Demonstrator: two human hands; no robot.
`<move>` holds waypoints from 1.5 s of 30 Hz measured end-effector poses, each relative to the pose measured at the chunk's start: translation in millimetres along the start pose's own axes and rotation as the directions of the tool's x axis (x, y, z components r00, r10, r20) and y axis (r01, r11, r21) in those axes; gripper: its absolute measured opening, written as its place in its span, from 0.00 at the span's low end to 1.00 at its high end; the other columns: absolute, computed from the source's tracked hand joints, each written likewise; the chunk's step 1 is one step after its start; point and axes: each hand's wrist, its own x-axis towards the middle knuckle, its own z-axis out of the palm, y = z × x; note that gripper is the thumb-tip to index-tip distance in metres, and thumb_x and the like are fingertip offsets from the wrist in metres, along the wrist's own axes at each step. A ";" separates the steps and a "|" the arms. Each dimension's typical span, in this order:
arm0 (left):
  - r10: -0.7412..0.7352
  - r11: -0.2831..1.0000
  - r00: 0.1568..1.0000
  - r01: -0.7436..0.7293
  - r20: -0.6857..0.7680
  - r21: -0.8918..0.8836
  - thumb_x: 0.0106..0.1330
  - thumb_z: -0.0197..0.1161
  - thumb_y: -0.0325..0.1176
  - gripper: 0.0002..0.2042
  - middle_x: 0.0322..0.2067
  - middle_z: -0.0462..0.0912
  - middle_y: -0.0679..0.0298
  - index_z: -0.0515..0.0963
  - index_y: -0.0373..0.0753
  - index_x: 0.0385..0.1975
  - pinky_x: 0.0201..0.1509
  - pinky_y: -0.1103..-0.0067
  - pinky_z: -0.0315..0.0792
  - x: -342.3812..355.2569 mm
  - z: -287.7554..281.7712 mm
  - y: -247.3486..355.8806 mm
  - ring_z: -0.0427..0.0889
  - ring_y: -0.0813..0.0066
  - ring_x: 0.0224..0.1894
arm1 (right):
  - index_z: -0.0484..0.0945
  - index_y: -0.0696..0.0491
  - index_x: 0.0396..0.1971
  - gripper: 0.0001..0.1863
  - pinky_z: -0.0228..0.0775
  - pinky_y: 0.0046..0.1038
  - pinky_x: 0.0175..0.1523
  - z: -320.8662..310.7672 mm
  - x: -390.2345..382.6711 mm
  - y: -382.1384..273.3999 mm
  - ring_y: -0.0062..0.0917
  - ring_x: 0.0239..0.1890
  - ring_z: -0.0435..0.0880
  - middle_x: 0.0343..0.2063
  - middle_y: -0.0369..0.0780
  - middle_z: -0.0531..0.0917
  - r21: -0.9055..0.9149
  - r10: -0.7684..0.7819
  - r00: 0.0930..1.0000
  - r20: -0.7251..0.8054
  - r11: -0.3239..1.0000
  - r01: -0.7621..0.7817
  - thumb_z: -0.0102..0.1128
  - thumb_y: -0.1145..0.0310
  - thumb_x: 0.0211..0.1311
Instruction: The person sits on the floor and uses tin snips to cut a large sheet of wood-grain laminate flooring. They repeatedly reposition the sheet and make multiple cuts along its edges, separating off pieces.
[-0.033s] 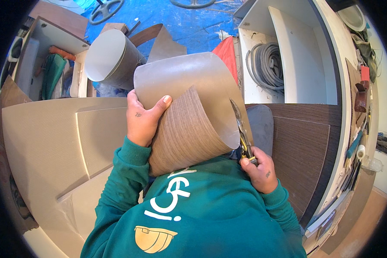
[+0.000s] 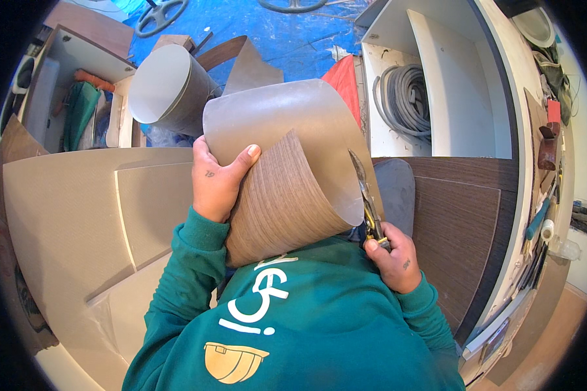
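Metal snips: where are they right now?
The snips are right of centre in the head view, in the right hand, beside the curled wood-grain sheet.

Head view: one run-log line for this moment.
left hand: gripping curled wood-grain sheet | right hand: holding snips at sheet's right side, contact unclear | ahead right: grey coil in white cabinet

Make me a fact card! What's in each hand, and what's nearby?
Left hand: gripping a curled sheet
Right hand: holding cutters by the handles
Sheet's look: wood-grain on one side, plain tan on the other
Beyond the hands: a big roll, a blue tarp
White cabinet: open, with a gray coil inside
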 end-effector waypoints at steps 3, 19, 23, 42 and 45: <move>-0.006 1.000 1.000 0.006 0.007 -0.003 0.58 0.79 0.35 0.35 0.50 0.80 0.50 0.64 0.27 0.57 0.60 0.73 0.74 -0.2 0.8 2.0 0.80 0.67 0.52 | 0.80 0.62 0.44 0.20 0.72 0.27 0.40 0.0 0.0 -0.4 0.21 0.32 0.79 0.29 0.41 0.83 -0.031 -0.016 1.000 -0.010 0.999 0.015 0.67 0.59 0.65; 0.045 0.999 0.999 -0.045 0.010 0.008 0.58 0.79 0.36 0.36 0.51 0.79 0.49 0.63 0.27 0.59 0.61 0.72 0.72 4.0 1.9 7.2 0.80 0.65 0.53 | 0.80 0.62 0.45 0.19 0.72 0.28 0.40 -0.6 6.7 -1.9 0.20 0.33 0.79 0.29 0.39 0.83 0.003 -0.004 1.000 -0.020 1.000 0.004 0.68 0.62 0.63; 0.069 0.996 0.997 -0.070 0.014 0.054 0.59 0.78 0.37 0.36 0.51 0.79 0.49 0.63 0.27 0.59 0.61 0.72 0.72 5.0 -2.5 4.9 0.80 0.66 0.53 | 0.80 0.62 0.45 0.20 0.71 0.28 0.40 0.0 8.3 -7.2 0.20 0.32 0.78 0.29 0.39 0.83 0.014 -0.002 1.000 -0.014 1.000 0.003 0.68 0.61 0.63; 0.094 0.995 0.995 -0.094 0.025 0.033 0.60 0.77 0.36 0.33 0.50 0.79 0.51 0.63 0.29 0.57 0.60 0.73 0.73 1.2 -7.1 8.6 0.79 0.68 0.53 | 0.80 0.61 0.46 0.22 0.71 0.28 0.38 1.0 8.9 -5.4 0.22 0.30 0.78 0.28 0.40 0.83 -0.048 -0.063 0.998 -0.017 0.997 0.062 0.69 0.58 0.62; 0.112 0.993 0.993 -0.112 0.021 0.023 0.60 0.77 0.37 0.33 0.50 0.80 0.52 0.63 0.29 0.57 0.59 0.73 0.73 1.3 -7.3 8.2 0.80 0.68 0.52 | 0.80 0.61 0.46 0.22 0.71 0.28 0.38 1.3 8.2 -5.8 0.23 0.30 0.78 0.28 0.41 0.83 -0.054 -0.081 0.997 -0.021 0.995 0.079 0.69 0.59 0.61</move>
